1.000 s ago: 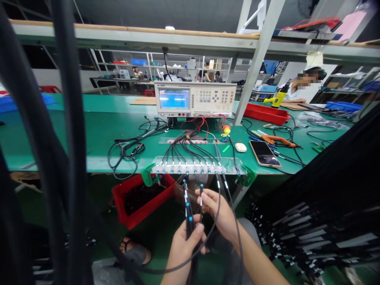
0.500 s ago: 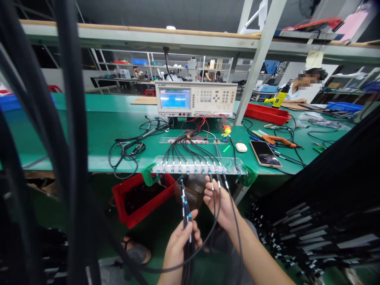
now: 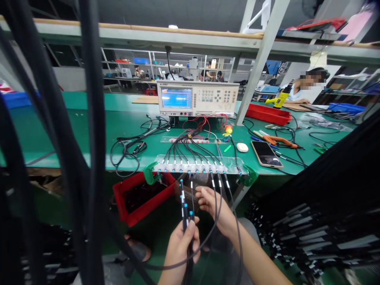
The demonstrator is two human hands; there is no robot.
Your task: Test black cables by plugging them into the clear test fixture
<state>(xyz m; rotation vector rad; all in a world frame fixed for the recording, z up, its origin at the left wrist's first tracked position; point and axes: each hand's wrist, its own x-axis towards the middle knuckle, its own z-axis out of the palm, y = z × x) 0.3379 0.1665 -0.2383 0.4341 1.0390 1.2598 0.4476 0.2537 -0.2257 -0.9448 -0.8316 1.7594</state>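
My left hand (image 3: 185,241) is closed around a bundle of black cables (image 3: 183,206) with blue tips and white labels, held upright below the bench edge. My right hand (image 3: 210,202) has its fingers curled together, their tips just right of a single black cable (image 3: 192,188) with a white label. Whether they pinch anything is hard to see. That cable's top end is close under the clear connector strip (image 3: 178,167), which has a row of blue-tipped sockets. Several black cables hang from the strip's right part, in front of my right hand and forearm.
Green clamps (image 3: 151,173) hold the strip at the bench edge. A test instrument (image 3: 198,99) stands behind it. To the right are a phone (image 3: 266,153), a white case (image 3: 242,147) and orange-handled pliers (image 3: 279,141). Below is a red bin (image 3: 142,198); thick black cables (image 3: 92,138) hang at left.
My right hand has moved left and slightly down, from beside the hanging cables to the single cable. That cable now stands apart from the bundle, its end near the strip. My left hand keeps its grip.
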